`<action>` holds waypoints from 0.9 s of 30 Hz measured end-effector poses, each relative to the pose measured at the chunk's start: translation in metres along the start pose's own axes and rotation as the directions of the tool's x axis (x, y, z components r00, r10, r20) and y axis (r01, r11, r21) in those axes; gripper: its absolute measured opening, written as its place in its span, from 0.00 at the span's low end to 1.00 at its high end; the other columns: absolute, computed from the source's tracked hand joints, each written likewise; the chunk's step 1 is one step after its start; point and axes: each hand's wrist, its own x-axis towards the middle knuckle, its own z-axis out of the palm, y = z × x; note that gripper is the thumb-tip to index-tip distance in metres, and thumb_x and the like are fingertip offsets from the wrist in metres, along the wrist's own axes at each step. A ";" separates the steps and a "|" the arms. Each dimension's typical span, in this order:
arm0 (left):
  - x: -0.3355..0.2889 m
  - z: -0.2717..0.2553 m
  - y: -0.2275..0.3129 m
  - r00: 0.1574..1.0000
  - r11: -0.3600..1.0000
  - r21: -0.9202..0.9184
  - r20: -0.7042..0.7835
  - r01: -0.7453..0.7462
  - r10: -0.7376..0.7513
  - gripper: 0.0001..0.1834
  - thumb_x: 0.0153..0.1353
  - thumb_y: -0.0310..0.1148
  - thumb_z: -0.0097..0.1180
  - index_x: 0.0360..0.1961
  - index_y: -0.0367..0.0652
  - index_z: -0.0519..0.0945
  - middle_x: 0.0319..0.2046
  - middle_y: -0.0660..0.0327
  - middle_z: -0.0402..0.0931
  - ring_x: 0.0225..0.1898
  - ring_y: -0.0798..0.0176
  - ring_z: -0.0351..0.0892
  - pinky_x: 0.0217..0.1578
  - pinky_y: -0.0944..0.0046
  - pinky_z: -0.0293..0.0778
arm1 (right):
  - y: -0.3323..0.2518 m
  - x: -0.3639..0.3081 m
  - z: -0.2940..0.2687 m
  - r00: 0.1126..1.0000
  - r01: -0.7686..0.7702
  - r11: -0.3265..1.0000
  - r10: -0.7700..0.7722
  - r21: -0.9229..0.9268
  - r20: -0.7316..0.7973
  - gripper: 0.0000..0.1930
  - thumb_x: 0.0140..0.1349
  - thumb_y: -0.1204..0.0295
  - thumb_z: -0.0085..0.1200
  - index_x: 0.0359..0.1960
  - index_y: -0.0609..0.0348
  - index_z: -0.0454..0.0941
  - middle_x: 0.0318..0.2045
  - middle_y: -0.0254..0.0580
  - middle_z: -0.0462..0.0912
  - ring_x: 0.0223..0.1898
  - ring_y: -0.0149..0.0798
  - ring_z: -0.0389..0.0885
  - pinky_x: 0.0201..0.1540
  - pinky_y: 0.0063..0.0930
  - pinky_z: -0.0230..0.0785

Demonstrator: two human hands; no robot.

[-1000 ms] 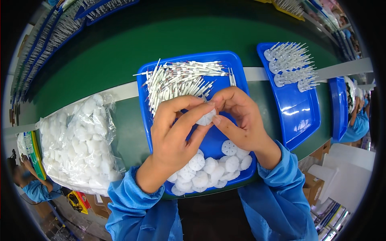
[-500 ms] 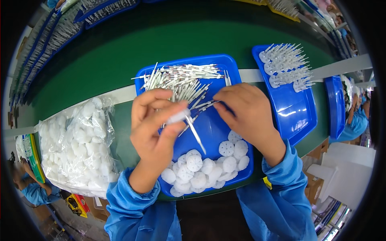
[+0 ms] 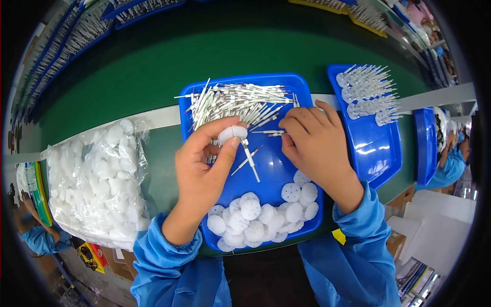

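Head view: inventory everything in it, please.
Table: one, green, across view
Centre tray: one, blue, on table
Thin rods: many, white, mainly centre tray's far half
Loose discs: many, white, centre tray's near end
Right tray: one, blue, on table
Disc-and-rod pieces: many, whitish, right tray's far end
Bag: one, clear, of white pieces, left
Outer tray: one, blue, far right
Edge trays: several, blue, upper left
Yellow trays: some, upper right
Co-workers: at least two, blue-sleeved, side edges
Disc on rod: one, white, above centre tray
Left hand: one, bare, holding that disc
Right hand: one, bare, at rods
Sleeves: two, blue, lower edge
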 end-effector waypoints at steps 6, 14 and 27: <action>0.001 -0.001 -0.009 0.998 0.998 0.061 0.048 -0.036 0.033 0.18 0.75 0.17 0.60 0.64 0.32 0.81 0.56 0.47 0.89 0.58 0.60 0.87 0.61 0.61 0.80 | 0.002 0.004 0.005 0.988 0.095 0.995 -0.095 0.003 0.123 0.08 0.56 0.73 0.68 0.37 0.54 0.86 0.38 0.37 0.87 0.43 0.41 0.87 0.64 0.44 0.75; -0.001 0.000 -0.007 0.999 0.999 0.041 0.041 -0.014 0.013 0.18 0.75 0.17 0.60 0.65 0.32 0.81 0.56 0.47 0.88 0.59 0.59 0.87 0.63 0.59 0.80 | 0.004 0.013 0.000 0.973 -0.088 0.947 0.015 0.308 0.232 0.09 0.55 0.77 0.70 0.37 0.55 0.85 0.34 0.39 0.85 0.40 0.43 0.87 0.56 0.42 0.76; -0.007 0.003 -0.003 0.997 1.000 0.017 0.075 -0.015 0.013 0.19 0.75 0.18 0.62 0.65 0.33 0.81 0.56 0.45 0.89 0.57 0.60 0.89 0.55 0.63 0.85 | -0.025 -0.003 0.004 0.945 -0.194 0.499 0.327 0.844 0.024 0.09 0.60 0.81 0.74 0.41 0.60 0.90 0.34 0.38 0.92 0.33 0.31 0.90 0.38 0.26 0.81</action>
